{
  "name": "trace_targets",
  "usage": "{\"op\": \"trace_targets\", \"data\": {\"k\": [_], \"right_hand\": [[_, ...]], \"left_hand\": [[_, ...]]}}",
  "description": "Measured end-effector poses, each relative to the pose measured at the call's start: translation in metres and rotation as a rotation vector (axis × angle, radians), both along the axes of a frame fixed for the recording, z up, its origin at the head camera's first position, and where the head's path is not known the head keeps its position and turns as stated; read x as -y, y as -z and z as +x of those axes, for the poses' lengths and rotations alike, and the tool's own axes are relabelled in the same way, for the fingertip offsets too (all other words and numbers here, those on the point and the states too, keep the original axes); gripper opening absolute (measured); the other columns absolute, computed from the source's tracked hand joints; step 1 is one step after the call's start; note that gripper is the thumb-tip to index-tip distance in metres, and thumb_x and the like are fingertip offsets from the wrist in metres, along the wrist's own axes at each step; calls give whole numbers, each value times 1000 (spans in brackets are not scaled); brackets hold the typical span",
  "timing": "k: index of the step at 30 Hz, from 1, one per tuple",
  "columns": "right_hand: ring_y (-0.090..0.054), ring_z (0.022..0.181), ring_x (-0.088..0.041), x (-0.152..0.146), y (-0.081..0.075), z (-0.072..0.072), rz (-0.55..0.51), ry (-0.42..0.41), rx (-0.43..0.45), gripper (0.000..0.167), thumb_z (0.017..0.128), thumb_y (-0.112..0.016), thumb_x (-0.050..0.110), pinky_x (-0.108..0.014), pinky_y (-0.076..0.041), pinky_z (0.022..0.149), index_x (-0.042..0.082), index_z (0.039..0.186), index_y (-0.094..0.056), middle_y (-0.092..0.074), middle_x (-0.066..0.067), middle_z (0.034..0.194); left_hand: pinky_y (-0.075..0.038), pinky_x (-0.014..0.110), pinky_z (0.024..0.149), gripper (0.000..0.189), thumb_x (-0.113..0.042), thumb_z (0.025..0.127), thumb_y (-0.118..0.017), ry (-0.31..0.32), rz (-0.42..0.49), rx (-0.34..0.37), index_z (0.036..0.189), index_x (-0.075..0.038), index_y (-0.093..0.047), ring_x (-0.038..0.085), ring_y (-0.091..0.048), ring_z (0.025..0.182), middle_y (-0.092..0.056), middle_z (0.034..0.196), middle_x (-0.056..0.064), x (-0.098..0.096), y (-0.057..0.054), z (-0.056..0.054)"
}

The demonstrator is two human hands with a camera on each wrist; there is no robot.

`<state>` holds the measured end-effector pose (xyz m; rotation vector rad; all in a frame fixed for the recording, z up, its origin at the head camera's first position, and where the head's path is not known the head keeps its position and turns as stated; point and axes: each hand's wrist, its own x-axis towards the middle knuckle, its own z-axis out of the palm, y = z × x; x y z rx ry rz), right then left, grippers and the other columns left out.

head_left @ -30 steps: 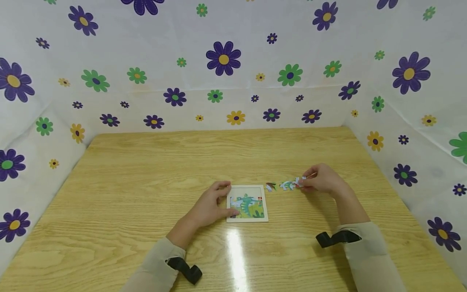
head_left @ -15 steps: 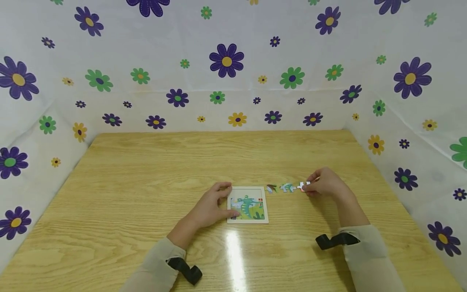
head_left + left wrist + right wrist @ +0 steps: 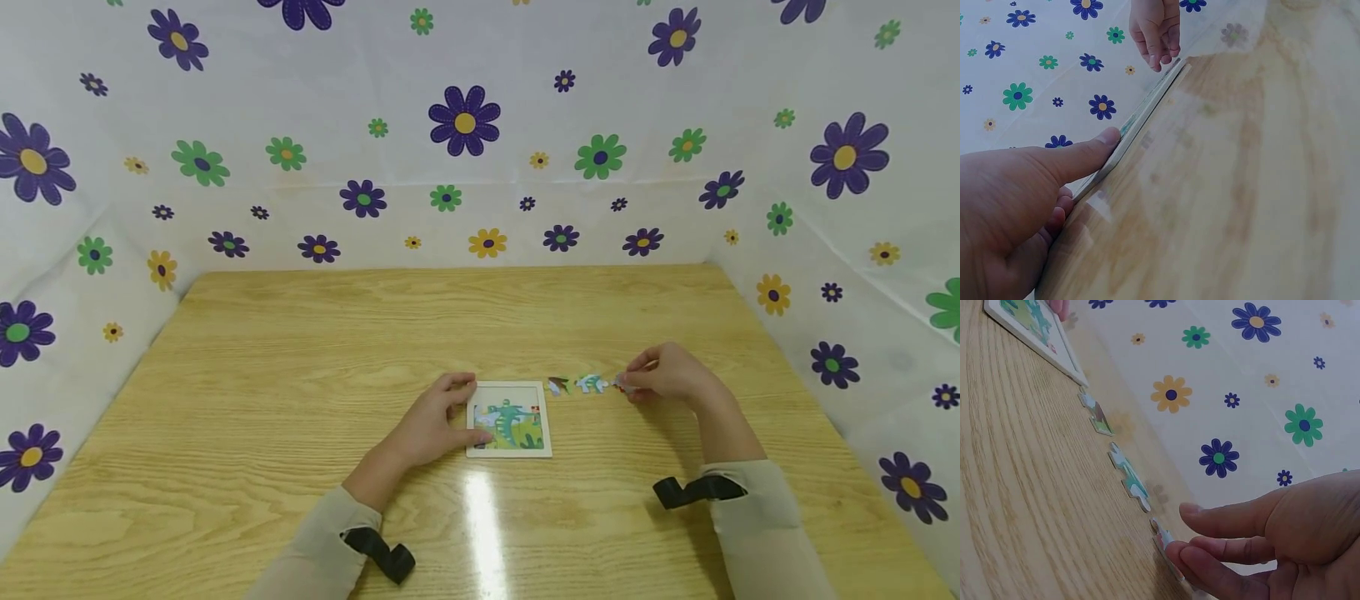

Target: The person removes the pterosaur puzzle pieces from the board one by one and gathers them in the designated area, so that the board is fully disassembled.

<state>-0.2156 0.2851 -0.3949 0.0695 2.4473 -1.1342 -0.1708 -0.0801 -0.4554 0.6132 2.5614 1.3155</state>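
In the head view a square white-framed puzzle board (image 3: 510, 453) with a green dinosaur picture lies on the table. My left hand (image 3: 431, 425) grips its left side, thumb (image 3: 1100, 147) over the rim and fingers along the edge. A row of loose jigsaw pieces runs right from the board: one with brown and green (image 3: 558, 386), one with a teal stripe (image 3: 591, 383), then one (image 3: 1163, 537) partly hidden by my right hand (image 3: 663, 373). The right fingertips touch that last piece on the table, and the thumb (image 3: 1197, 515) stands apart from it.
The wood-grain table (image 3: 337, 333) carries a bright light streak below the board. A white cloth (image 3: 315, 100) with purple, green and yellow flowers hangs behind and along both sides. Black straps hang at both sleeve cuffs.
The last jigsaw piece in the right hand has gone from raised and tilted to lower at the row's right end. The left hand and board have stayed in place.
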Motion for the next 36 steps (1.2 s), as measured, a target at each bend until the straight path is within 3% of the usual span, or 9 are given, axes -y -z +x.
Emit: {"op": "trace_targets", "data": {"k": [11,25,36], "right_hand": [[-69,78,-12,17,-2,-1,-31,-25,-24,42,98,-66,26,-27,-57,74,-8,122,-60,-69,-15,100],[-72,87,-19,48,-2,7,-157,-66,-46,44,99,-66,24,-32,-60,80,-5,130,-58,-64,-21,112],[-71,84,-21,76,6,14,-199,-128,-33,42,95,-70,22,-33,-60,79,-1,129,-63,-64,-18,108]], "left_hand": [[-48,43,100,87,-35,81,-84,-11,-8,7,148,2,-43,26,-46,137,-37,157,6,1,0,1],[-49,41,99,87,-35,81,-84,-2,-19,-10,148,1,-43,25,-48,135,-38,157,5,0,1,-1],[-49,40,97,87,-36,81,-84,-7,-26,-12,148,1,-43,25,-49,133,-38,157,5,-1,1,0]]}}
